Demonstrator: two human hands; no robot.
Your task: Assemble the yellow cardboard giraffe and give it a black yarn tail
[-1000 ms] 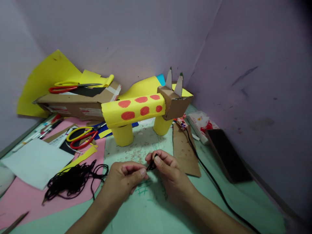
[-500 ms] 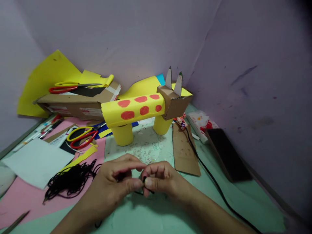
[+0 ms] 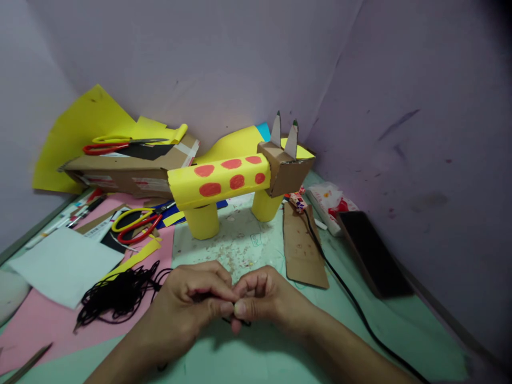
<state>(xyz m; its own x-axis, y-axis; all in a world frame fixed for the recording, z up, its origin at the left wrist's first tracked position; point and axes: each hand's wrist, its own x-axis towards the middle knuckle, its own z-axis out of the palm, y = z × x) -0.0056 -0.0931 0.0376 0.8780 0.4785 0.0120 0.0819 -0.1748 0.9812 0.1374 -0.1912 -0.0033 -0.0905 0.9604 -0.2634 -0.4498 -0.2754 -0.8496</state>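
My left hand (image 3: 196,304) and my right hand (image 3: 268,298) meet low over the table, thumbs and fingertips pinched together. A short bit of black cord (image 3: 245,322) shows below the fingertips; the rest of it is hidden in the pinch. Beside my left wrist lies a loose tangle of black cord (image 3: 116,296), with strands running toward that hand. Beyond my hands stands a yellow paper animal figure (image 3: 224,184) with red spots, yellow tube legs and a cardboard box head (image 3: 290,173) bearing two pointed upright pieces.
Two scissors with red and yellow handles, one pair on the table (image 3: 138,226) and one on a cardboard box (image 3: 120,178), lie left. Pink paper (image 3: 52,333) and a white sheet (image 3: 66,266) are nearby. A cardboard strip (image 3: 306,250), black cable (image 3: 352,298) and phone (image 3: 376,256) lie right.
My left fingers have closed in against my right fingertips. The dark piece that showed between the thumbs is now covered. The figure has not moved.
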